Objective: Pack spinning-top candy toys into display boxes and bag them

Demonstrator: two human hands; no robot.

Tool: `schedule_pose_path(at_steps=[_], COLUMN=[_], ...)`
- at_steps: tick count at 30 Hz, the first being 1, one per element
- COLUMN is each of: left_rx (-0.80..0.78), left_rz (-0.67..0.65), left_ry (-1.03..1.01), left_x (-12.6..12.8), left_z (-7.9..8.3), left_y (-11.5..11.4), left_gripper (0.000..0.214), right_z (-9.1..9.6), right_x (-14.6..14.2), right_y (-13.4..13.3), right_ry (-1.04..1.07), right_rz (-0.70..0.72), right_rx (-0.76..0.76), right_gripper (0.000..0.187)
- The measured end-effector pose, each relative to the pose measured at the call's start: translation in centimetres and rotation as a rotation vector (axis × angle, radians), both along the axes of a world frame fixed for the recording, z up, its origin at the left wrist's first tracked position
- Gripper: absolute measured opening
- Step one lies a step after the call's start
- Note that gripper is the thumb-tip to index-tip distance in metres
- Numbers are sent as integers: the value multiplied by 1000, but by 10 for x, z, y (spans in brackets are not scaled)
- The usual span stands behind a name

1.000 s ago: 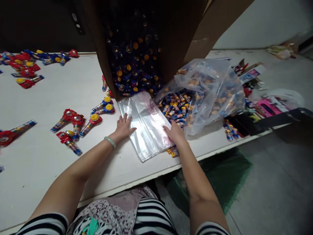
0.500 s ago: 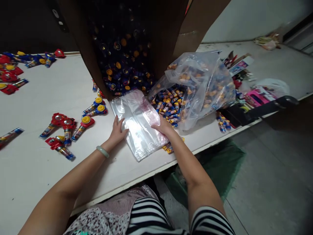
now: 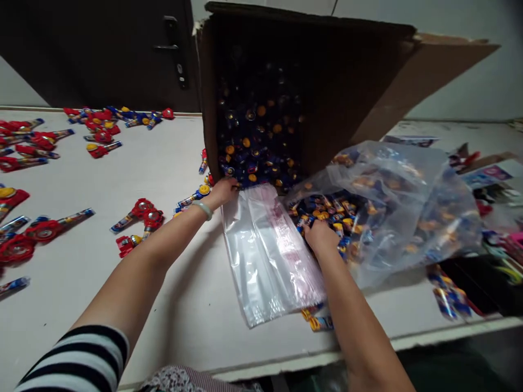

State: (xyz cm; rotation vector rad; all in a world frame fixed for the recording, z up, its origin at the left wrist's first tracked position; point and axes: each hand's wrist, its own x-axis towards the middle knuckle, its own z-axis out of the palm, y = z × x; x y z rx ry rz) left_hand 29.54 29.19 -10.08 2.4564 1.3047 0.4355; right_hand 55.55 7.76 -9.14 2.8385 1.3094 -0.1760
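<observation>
A flat stack of clear plastic bags (image 3: 269, 256) lies on the white table (image 3: 81, 294) in front of me. My left hand (image 3: 223, 191), with a pale green bangle at the wrist, reaches to the mouth of the tipped cardboard box (image 3: 302, 71); its fingers curl at the blue and yellow toys (image 3: 253, 163) spilling there, and what they hold is hidden. My right hand (image 3: 321, 237) is inside the opening of a large clear bag (image 3: 392, 212) full of the same small toys, fingers closed among them.
Red and blue toy launchers (image 3: 141, 212) lie scattered over the left half of the table, with more at the far left (image 3: 28, 147). Loose toys (image 3: 449, 296) and printed packaging (image 3: 486, 177) sit at the right. A dark door (image 3: 102, 49) stands behind.
Both hands have left the flat bag stack: the left went forward to the box mouth, the right into the big toy bag. The view has tilted up and shifted.
</observation>
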Motion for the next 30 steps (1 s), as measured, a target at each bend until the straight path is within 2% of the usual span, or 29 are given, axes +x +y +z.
schedule_pose_path(at_steps=[2, 4, 6, 9, 14, 18, 22, 26, 28, 30], left_rx=[-10, -31, -76, -154, -261, -398, -544, -700, -757, -870], left_rz=[10, 22, 28, 17, -31, -41, 18, 73, 72, -10], left_ry=[23, 44, 62, 58, -45, -166, -331, -525, -630, -796], left_x=[25, 46, 60, 66, 53, 51, 64, 67, 54, 33], left_z=[0, -7, -16, -24, -20, -17, -18, -5, 9, 25], left_y=[27, 45, 56, 63, 59, 47, 39, 44, 42, 29], left_gripper=[41, 44, 45, 43, 42, 40, 48, 42, 42, 46], right_z=[-6, -12, -18, -27, -37, -44, -50, -38, -26, -13], right_x=[0, 2, 5, 9, 14, 18, 23, 28, 23, 9], right_y=[5, 4, 0, -3, -2, -9, -12, -7, -4, -4], right_ry=[-9, -5, 21, 42, 93, 241, 345, 384, 526, 779], right_rz=[-29, -34, -3, 41, 98, 75, 96, 39, -2, -53], right_rx=[-17, -23, 2, 74, 127, 323, 551, 750, 833, 907], right_gripper=[48, 46, 41, 40, 37, 36, 41, 45, 44, 42])
